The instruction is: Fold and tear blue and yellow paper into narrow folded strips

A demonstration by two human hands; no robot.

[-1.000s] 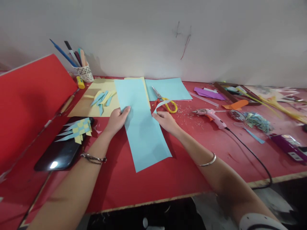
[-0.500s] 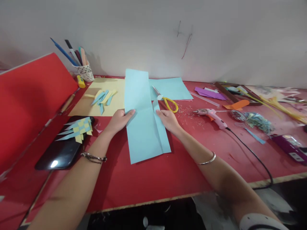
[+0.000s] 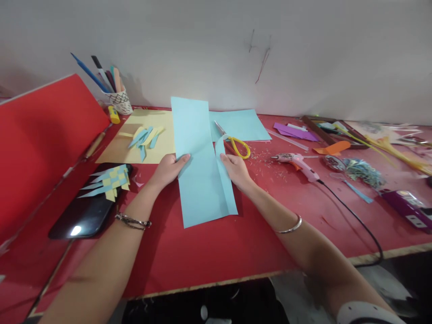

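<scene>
A light blue sheet of paper is held up over the red table, with a narrow strip along its right side partly torn away from the top down. My left hand grips the sheet's left edge, thumb on the front. The strip is pinched in my right hand, and its upper end curls toward me. Scissors with yellow handles lie just behind my right hand. Under them is another light blue sheet.
To the left are a cream sheet with paper scraps, a black phone under a woven paper piece, and a pen cup. A pink glue gun, its cord and a purple box lie right. A red board stands far left.
The strip's loose top end has curled up and outward more, and the sheet's top-left corner has swung slightly left. Both hands keep their grips, the right having shifted slightly.
</scene>
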